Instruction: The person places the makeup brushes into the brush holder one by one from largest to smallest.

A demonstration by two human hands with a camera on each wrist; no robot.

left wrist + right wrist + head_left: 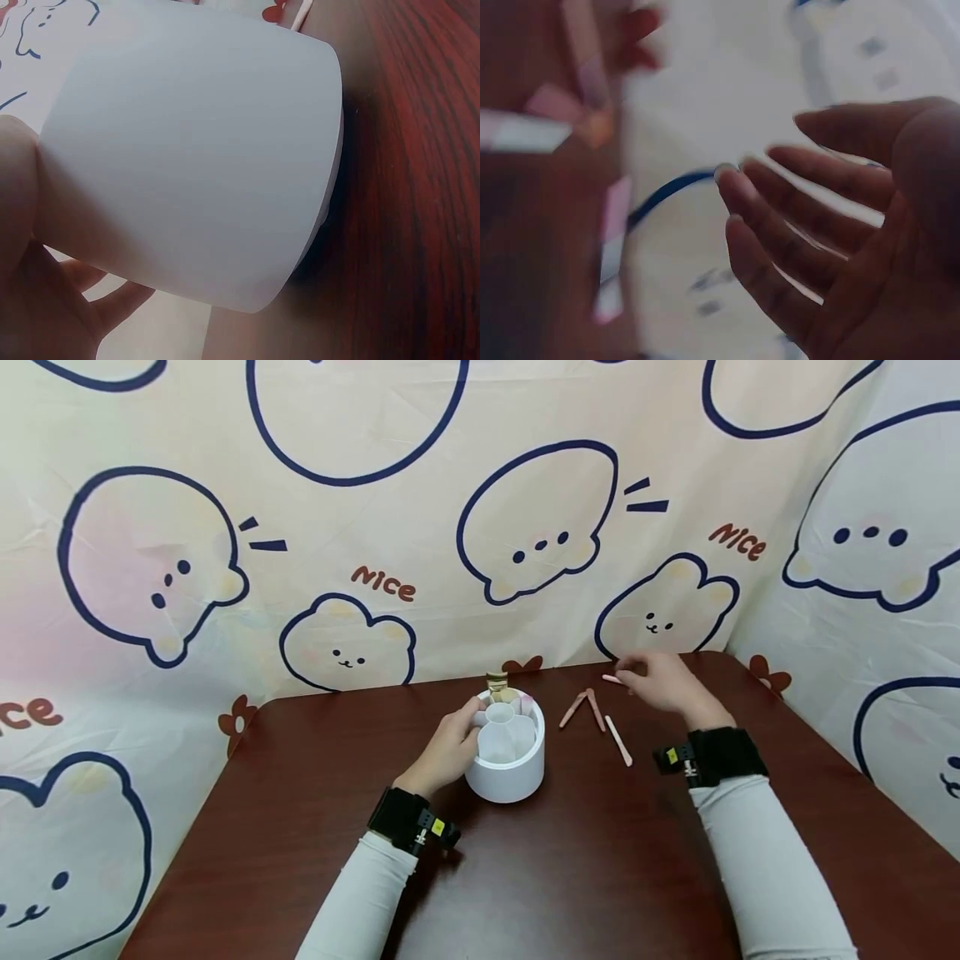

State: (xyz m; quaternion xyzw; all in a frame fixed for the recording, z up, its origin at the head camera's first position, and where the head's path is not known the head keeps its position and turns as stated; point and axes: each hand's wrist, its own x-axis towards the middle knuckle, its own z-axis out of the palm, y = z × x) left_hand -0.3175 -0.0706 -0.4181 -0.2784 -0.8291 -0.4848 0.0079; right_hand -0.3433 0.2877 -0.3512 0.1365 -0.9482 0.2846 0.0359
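My left hand [447, 748] grips the side of a white round organizer [506, 783] with several compartments, which stands on the brown table. In the left wrist view its smooth white wall [195, 157] fills most of the picture, with the fingers at its edge. A gold item [497, 682] and something pink [527, 699] show in its back compartments. My right hand [660, 682] hovers at the table's far edge, beside a slim pink stick [611, 678]. The right wrist view shows this hand [832, 225] with fingers spread apart and nothing between them, the pink-and-white stick [612, 251] apart from it.
Two pinkish-brown sticks [573, 709] meet in an upside-down V right of the organizer. Near them lies a white stick [618, 742] with pink ends. Behind the table [600, 877] hangs a cream cloth [435, 527] with bear drawings; it continues along the right side.
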